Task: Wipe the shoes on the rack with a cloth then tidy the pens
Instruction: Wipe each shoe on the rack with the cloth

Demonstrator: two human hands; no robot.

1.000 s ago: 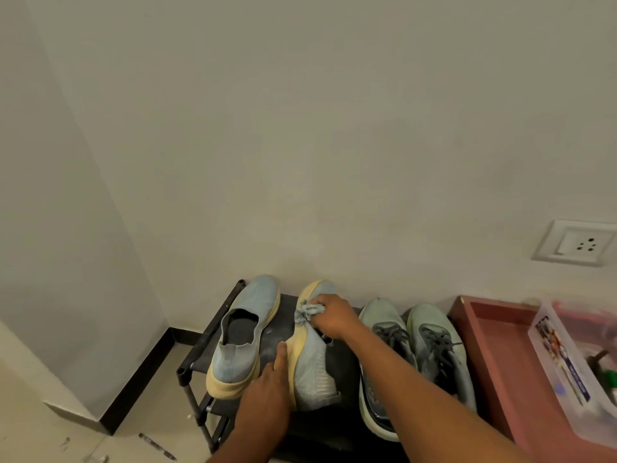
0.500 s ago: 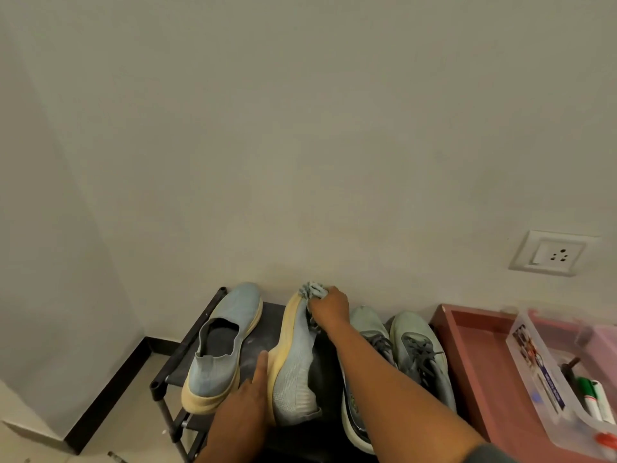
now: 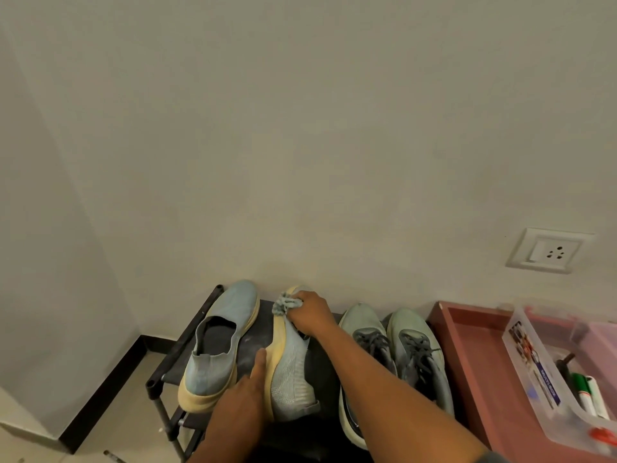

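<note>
Presently, head view, the only one supplied: the rack [image 3: 173, 354] stands against the wall and carries four shoes. The tilted slip-on shoe [image 3: 290, 369] lies on its side, sole edge turned left, long axis running from the person toward the wall. The right hand [image 3: 309, 312] is clenched round a bunched cloth [image 3: 283, 304] and pressed on the toe end, at the far end of that axis. The left hand [image 3: 242, 406] lies against the sole near the heel, thumb extended along the pale edge; its other fingers are not shown, so its grip cannot be judged. The upright slip-on [image 3: 220, 335] sits just left, the laced pair [image 3: 390, 342] just right. In my judgement, wiping proceeds heelward from the toe. Pens [image 3: 589, 392] lie in a clear bin [image 3: 534, 372], well right.
</note>
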